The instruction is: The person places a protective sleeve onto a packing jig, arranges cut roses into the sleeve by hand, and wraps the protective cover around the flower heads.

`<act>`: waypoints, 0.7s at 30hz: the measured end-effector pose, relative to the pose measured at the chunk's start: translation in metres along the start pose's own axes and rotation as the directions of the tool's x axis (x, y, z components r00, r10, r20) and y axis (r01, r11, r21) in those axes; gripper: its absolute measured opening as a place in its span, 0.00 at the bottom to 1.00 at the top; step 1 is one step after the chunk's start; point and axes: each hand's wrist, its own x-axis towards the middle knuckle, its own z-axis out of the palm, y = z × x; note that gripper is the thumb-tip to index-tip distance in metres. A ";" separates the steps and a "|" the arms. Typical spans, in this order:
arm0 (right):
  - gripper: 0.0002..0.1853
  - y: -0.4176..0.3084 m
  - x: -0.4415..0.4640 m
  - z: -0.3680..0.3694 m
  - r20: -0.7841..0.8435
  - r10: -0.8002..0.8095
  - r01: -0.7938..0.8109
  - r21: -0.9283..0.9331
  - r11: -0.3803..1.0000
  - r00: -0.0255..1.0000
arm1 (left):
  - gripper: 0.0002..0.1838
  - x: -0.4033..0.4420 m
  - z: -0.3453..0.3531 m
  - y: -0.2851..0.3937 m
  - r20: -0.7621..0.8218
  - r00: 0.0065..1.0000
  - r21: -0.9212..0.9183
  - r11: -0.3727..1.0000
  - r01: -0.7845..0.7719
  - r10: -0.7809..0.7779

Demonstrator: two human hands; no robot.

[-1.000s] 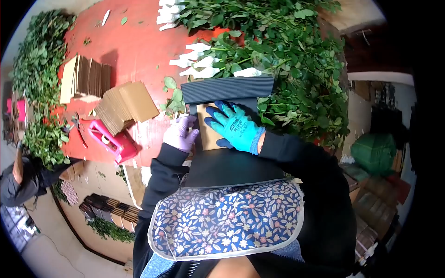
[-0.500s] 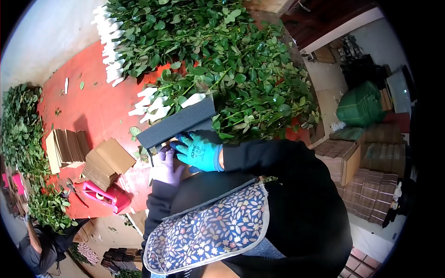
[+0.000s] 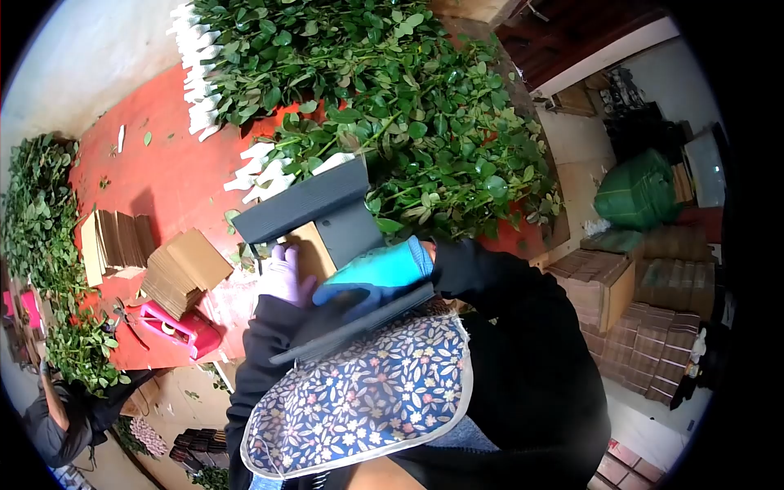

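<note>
A dark grey holder with a ridged far wall (image 3: pixel 306 200) and a near flap (image 3: pixel 351 331) stands at the table's front edge. Inside it lies a piece of brown cardboard (image 3: pixel 313 247). My left hand (image 3: pixel 282 278), in a purple glove, rests at the cardboard's left edge with thumb and fingers apart. My right hand (image 3: pixel 371 273), in a teal glove with dark palm, reaches down between the cardboard and the near flap; its fingers are blurred and partly hidden. Just beyond the far wall are leafy stems (image 3: pixel 457 155) and white-wrapped heads (image 3: pixel 265 175).
On the red table (image 3: pixel 114 188) are cardboard stacks (image 3: pixel 186 269), a pink tape dispenser (image 3: pixel 181 327) and pruning shears (image 3: pixel 131 322). More wrapped stems (image 3: pixel 318 57) lie at the back. Another person (image 3: pixel 57 425) is at lower left; bundled cartons (image 3: pixel 645 351) stand at right.
My right hand has drawn back from the far wall toward the near flap, uncovering the cardboard. My left hand remains at the left end, fingers now more spread.
</note>
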 end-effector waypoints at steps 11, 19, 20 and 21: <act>0.24 0.058 0.013 0.020 -0.132 -0.254 -0.173 -0.973 -0.151 0.958 | 0.35 0.016 -0.001 -0.011 0.067 0.997 0.108 0.993 0.040 -0.047; 0.25 0.026 0.000 0.014 -0.146 -0.174 -0.093 -0.955 0.280 0.974 | 0.36 0.004 0.004 -0.008 0.016 0.996 0.065 0.994 0.089 -0.090; 0.24 0.024 -0.006 0.002 -0.083 -0.231 0.014 -0.921 0.388 0.969 | 0.36 0.003 0.001 -0.003 0.042 0.992 0.075 0.991 0.114 -0.118; 0.24 0.021 -0.015 -0.012 -0.024 -0.292 0.126 -0.867 0.482 0.956 | 0.36 0.001 -0.004 0.002 0.057 0.991 0.066 0.991 0.117 -0.121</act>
